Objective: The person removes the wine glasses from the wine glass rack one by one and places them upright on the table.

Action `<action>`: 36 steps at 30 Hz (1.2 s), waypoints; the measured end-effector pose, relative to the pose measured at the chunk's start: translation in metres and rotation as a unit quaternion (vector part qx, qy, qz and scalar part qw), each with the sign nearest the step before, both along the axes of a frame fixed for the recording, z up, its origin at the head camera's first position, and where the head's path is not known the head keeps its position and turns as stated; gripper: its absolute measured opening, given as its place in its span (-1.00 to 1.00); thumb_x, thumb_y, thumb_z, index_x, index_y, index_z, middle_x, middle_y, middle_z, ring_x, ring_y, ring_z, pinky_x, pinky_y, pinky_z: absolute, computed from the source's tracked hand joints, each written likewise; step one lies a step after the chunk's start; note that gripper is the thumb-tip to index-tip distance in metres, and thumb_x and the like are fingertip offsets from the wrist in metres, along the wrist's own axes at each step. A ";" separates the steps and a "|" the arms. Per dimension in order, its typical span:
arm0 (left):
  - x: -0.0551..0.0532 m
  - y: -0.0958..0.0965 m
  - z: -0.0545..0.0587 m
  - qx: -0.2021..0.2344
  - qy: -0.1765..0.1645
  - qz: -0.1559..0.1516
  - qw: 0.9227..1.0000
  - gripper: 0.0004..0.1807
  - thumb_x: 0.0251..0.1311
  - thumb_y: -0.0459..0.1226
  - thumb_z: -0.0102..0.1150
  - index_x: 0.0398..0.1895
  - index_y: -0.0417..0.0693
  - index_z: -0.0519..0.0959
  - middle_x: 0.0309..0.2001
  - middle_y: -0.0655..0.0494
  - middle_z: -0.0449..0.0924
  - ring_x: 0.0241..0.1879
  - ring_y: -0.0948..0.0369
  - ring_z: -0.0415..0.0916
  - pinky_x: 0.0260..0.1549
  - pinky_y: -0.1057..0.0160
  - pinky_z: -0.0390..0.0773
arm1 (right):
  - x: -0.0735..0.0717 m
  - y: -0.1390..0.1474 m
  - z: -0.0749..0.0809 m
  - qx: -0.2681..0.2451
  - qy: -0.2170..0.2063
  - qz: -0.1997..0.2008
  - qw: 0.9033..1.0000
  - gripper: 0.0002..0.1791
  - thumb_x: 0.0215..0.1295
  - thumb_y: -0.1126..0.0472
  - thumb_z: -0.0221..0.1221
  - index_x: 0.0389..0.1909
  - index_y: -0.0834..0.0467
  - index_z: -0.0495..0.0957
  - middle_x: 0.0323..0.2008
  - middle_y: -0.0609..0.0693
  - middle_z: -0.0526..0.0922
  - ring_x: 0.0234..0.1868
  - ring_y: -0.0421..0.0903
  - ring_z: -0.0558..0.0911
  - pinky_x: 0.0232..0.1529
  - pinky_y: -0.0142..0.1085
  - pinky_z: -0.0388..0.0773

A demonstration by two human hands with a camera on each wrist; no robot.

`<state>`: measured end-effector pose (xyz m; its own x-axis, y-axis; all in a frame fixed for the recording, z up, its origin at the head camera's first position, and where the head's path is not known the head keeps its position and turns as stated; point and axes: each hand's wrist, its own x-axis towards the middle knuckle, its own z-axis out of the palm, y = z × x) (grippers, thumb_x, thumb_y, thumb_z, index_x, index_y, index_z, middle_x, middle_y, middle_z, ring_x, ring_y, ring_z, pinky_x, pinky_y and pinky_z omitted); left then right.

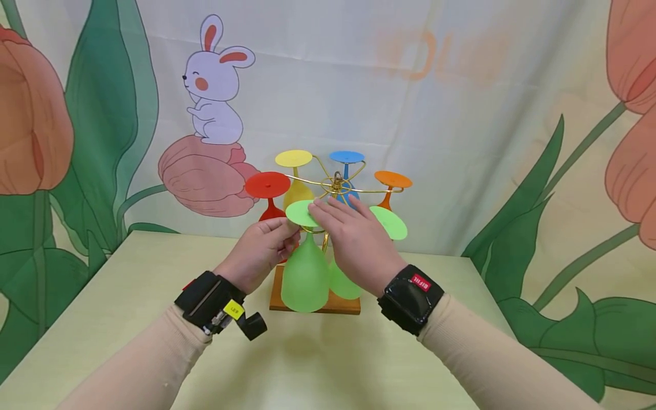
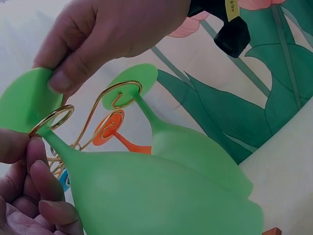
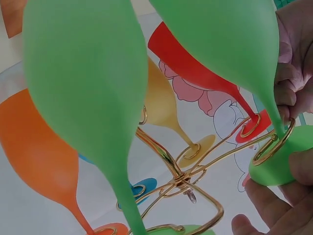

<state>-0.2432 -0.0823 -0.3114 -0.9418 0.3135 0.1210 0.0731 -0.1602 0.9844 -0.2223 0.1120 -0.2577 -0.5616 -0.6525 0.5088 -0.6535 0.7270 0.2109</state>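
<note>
A green goblet (image 1: 306, 279) hangs upside down at the front of a gold wire glass rack (image 1: 337, 183). My right hand (image 1: 359, 239) holds its round base, with the thumb under the disc in the left wrist view. My left hand (image 1: 263, 247) pinches the end of the gold wire loop (image 2: 68, 108) that curves around the goblet's stem just under the base. Behind it to the right, a second green goblet (image 2: 195, 152) hangs in its own loop, partly hidden by my right hand in the head view.
Red (image 1: 268, 185), yellow (image 1: 294, 158), blue (image 1: 347, 156) and orange (image 1: 393, 180) goblets hang upside down around the rack. A wooden base (image 1: 338, 304) stands on the pale table (image 1: 318, 370). Behind is a printed cloth backdrop (image 1: 318, 85) with a rabbit and tulips.
</note>
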 end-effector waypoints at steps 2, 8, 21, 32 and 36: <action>0.000 0.000 0.000 0.000 0.002 0.000 1.000 -0.54 0.26 0.02 0.09 -0.14 -0.24 0.54 -0.43 0.09 0.34 -0.35 0.20 0.29 -0.37 0.37 0.36 | 0.000 -0.002 0.001 0.000 -0.004 -0.001 1.000 -0.46 0.24 0.45 0.06 0.27 0.16 0.43 0.22 0.04 0.54 0.27 -0.04 0.38 0.38 0.01 0.22; 0.001 0.001 -0.002 0.002 0.001 0.000 1.000 -0.57 0.30 -0.02 0.07 -0.15 -0.27 0.52 -0.43 0.10 0.36 -0.35 0.19 0.29 -0.36 0.38 0.36 | -0.003 -0.007 0.005 0.007 -0.021 -0.024 0.999 -0.47 0.22 0.45 0.04 0.25 0.18 0.45 0.21 0.05 0.55 0.26 -0.04 0.40 0.38 -0.01 0.24; 0.001 0.005 -0.004 0.005 -0.008 0.003 1.000 -0.70 0.31 -0.05 0.07 -0.21 -0.11 0.57 -0.41 0.11 0.43 -0.33 0.18 0.33 -0.28 0.31 0.42 | -0.005 0.017 0.000 -0.040 -0.039 -0.056 0.997 -0.47 0.24 0.52 -0.07 0.25 0.24 0.43 0.19 0.11 0.55 0.26 0.01 0.39 0.39 -0.01 0.22; 0.002 0.005 -0.004 0.009 -0.007 0.009 1.000 -0.69 0.31 -0.05 0.07 -0.19 -0.12 0.56 -0.40 0.12 0.43 -0.34 0.17 0.33 -0.28 0.31 0.41 | 0.011 0.025 -0.011 -0.067 -0.017 -0.027 0.997 -0.50 0.21 0.55 0.00 0.19 0.26 0.48 0.16 0.14 0.58 0.24 0.01 0.41 0.35 -0.02 0.30; 0.001 0.006 -0.004 0.020 -0.006 0.009 1.000 -0.71 0.32 -0.08 0.07 -0.20 -0.12 0.57 -0.40 0.12 0.44 -0.35 0.18 0.34 -0.29 0.32 0.41 | 0.018 0.025 -0.014 -0.087 -0.007 0.000 0.996 -0.52 0.19 0.55 0.07 0.16 0.29 0.49 0.13 0.17 0.60 0.22 0.01 0.44 0.30 -0.05 0.37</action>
